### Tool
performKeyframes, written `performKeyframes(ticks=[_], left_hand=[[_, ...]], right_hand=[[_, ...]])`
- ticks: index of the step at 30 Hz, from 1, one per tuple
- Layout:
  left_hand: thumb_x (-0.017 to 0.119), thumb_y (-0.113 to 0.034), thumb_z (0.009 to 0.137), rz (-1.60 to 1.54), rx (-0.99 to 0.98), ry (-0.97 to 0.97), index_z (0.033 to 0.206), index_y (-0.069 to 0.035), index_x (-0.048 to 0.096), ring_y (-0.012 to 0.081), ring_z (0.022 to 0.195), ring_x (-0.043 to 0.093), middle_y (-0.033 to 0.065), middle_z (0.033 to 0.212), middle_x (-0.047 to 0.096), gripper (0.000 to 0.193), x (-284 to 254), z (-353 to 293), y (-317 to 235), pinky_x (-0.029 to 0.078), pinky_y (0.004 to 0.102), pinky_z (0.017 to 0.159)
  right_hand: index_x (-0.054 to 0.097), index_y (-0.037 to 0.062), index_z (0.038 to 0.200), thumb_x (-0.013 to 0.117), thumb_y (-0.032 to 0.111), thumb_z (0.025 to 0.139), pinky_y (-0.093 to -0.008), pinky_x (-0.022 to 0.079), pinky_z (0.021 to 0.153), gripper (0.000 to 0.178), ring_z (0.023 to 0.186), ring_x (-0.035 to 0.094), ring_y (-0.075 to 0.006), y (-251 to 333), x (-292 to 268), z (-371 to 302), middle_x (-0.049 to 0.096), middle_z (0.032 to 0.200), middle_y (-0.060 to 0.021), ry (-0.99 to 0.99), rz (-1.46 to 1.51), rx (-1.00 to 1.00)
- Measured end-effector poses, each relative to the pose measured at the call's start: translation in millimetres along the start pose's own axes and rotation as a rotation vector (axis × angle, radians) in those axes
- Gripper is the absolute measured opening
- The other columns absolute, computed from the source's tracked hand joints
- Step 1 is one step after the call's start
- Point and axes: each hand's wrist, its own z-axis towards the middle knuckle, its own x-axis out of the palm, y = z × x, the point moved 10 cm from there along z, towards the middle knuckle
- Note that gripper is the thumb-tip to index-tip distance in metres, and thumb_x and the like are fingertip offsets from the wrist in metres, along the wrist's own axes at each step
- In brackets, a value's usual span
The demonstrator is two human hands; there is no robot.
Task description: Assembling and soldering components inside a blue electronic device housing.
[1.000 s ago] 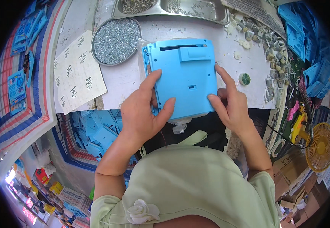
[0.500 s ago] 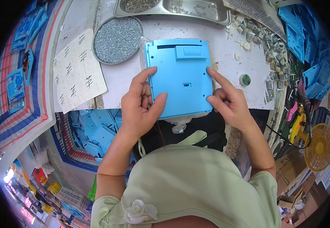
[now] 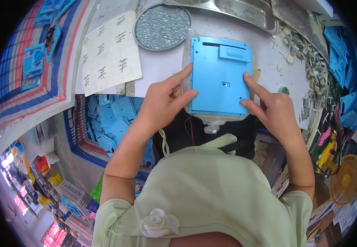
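Note:
A flat, square casing (image 3: 211,76) of light blue plastic lies at the table's front edge, with a long slot and raised block near its far side and a small window in the middle. My left hand (image 3: 160,101) grips its left edge, index finger along the side and thumb at the near left. On the right edge, the index finger and thumb of my right hand (image 3: 275,109) press against the casing. Crumpled clear plastic (image 3: 212,126) shows beneath it. Thin red and dark wires (image 3: 192,131) hang from its near left corner.
A round tray of small metal screws (image 3: 162,26) and a paper with handwriting (image 3: 110,55) stand at the left. Behind is a divided steel tray (image 3: 248,14). Small metal parts (image 3: 310,78) and a yellow fan (image 3: 346,181) are right; blue plastic parts (image 3: 111,117) fill a bin below left.
The view has shifted, so the table and casing appear farther right and slightly higher. Both hands stay at the casing's edges.

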Motion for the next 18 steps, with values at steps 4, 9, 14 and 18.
performKeyframes(ticks=[4,9,14,18], left_hand=[[0.074,-0.016,0.091,0.141,0.161,-0.296,0.122,-0.007,0.073,0.0139,0.065,0.056,0.0062,0.067,0.056,0.032,-60.7,37.1,-8.9,0.048,0.0301,0.066],[0.075,-0.019,0.084,0.808,0.415,-0.447,0.091,-0.007,0.075,0.0318,0.086,0.065,0.0116,0.083,0.068,0.014,-78.4,87.6,-31.9,0.050,0.0435,0.079],[0.072,-0.016,0.084,0.660,0.353,-0.398,0.085,-0.005,0.073,0.0316,0.088,0.065,0.0108,0.087,0.068,0.011,-85.6,95.0,-17.1,0.050,0.0443,0.079],[0.070,-0.015,0.084,0.686,0.399,-0.469,0.088,-0.005,0.072,0.0312,0.086,0.064,0.0103,0.086,0.068,0.011,-85.1,101.2,-21.9,0.050,0.0434,0.078]], right_hand=[[0.067,0.0117,0.134,0.079,0.029,0.085,-0.0441,0.051,0.058,0.054,0.061,0.066,-0.0344,12.5,-7.7,6.7,0.066,0.067,-0.0146,0.048,-0.101,-0.043],[0.072,0.0057,0.114,0.080,0.024,0.079,-0.0437,0.051,0.070,0.039,0.080,0.063,-0.0316,44.8,-27.5,24.7,0.067,0.078,-0.0124,0.044,-0.219,-0.258],[0.074,0.0053,0.088,0.076,0.019,0.079,-0.0439,0.051,0.077,0.016,0.087,0.061,-0.0311,73.5,-49.4,99.1,0.066,0.080,-0.0098,-0.089,-0.135,-0.473],[0.075,0.0085,0.085,0.074,0.015,0.079,-0.0426,0.050,0.082,0.009,0.095,0.062,-0.0270,113.6,3.1,190.9,0.069,0.085,-0.0056,-0.331,-0.290,-0.674]])
